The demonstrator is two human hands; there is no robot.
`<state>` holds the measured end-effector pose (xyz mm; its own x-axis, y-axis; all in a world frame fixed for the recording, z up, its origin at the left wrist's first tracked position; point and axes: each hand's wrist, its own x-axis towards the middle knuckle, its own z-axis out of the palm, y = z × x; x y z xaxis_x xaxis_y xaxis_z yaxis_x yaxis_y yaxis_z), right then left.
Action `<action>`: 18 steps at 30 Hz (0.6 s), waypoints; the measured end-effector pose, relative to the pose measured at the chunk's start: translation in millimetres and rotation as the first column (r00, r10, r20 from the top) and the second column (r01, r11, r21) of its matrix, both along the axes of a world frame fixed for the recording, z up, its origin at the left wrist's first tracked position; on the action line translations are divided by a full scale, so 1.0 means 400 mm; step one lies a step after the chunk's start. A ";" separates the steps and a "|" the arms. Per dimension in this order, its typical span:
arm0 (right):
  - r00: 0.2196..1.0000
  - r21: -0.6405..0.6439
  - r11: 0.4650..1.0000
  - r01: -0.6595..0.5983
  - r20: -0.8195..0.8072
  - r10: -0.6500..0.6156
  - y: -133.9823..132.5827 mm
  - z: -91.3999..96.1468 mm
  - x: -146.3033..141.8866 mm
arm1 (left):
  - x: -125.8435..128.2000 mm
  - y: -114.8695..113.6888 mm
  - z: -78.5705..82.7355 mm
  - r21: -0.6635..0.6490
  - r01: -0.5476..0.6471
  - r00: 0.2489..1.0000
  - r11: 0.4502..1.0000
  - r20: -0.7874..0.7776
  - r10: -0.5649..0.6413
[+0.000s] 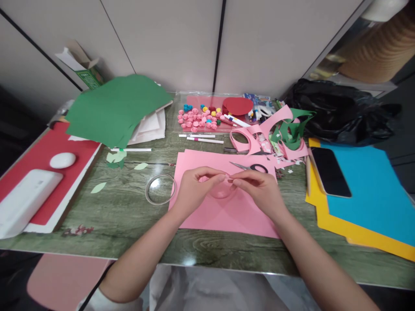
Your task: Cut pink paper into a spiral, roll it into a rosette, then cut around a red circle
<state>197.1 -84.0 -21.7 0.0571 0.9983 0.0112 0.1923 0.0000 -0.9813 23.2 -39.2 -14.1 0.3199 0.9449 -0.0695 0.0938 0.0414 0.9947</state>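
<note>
My left hand [199, 190] and my right hand [259, 190] meet over pink paper sheets [201, 216]. Fingers and thumbs of both are pinched together around a small pink paper strip [223, 191], whose curved part hangs below the fingertips. Much of the strip is hidden by the fingers or blends into the pink sheet. Just beyond my right hand lie scissors [249, 167] with dark handles. To the left of my left hand, a roll of tape [160, 189] rests on the table.
Small rolled paper pieces [196, 121], mostly pink, fill a clear tray at the back. Pink and green offcuts [275, 134] lie right of it. A phone [330, 171] rests on blue and yellow sheets. Green paper [116, 108] and a white device [30, 201] are on the left.
</note>
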 end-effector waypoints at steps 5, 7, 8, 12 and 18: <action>1.000 0.009 1.000 -0.003 -0.017 0.003 0.000 -0.001 -0.002 | 0.000 -0.001 0.001 0.004 -0.002 1.000 1.000 -0.017 0.002; 1.000 0.015 1.000 0.005 -0.019 -0.004 0.000 0.000 -0.003 | 0.000 -0.002 0.003 0.008 0.000 1.000 1.000 -0.015 0.000; 1.000 0.018 1.000 0.010 -0.020 -0.010 0.000 0.000 -0.004 | 0.000 -0.002 0.004 0.008 0.002 1.000 1.000 -0.013 -0.002; 0.999 0.010 0.999 0.031 -0.030 -0.031 0.000 -0.001 -0.007 | 0.002 -0.003 0.005 0.009 -0.003 1.000 1.000 -0.011 0.003; 0.992 -0.053 0.999 -0.008 -0.130 0.001 0.000 0.006 -0.006 | 0.002 -0.002 0.001 0.012 -0.004 1.000 1.000 -0.016 0.004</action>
<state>194.6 -84.1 -19.4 0.0505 0.9975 -0.0490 0.0636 -0.0522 -0.9966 24.0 -39.8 -13.8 0.3149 0.9470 -0.0631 0.1101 0.0296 0.9935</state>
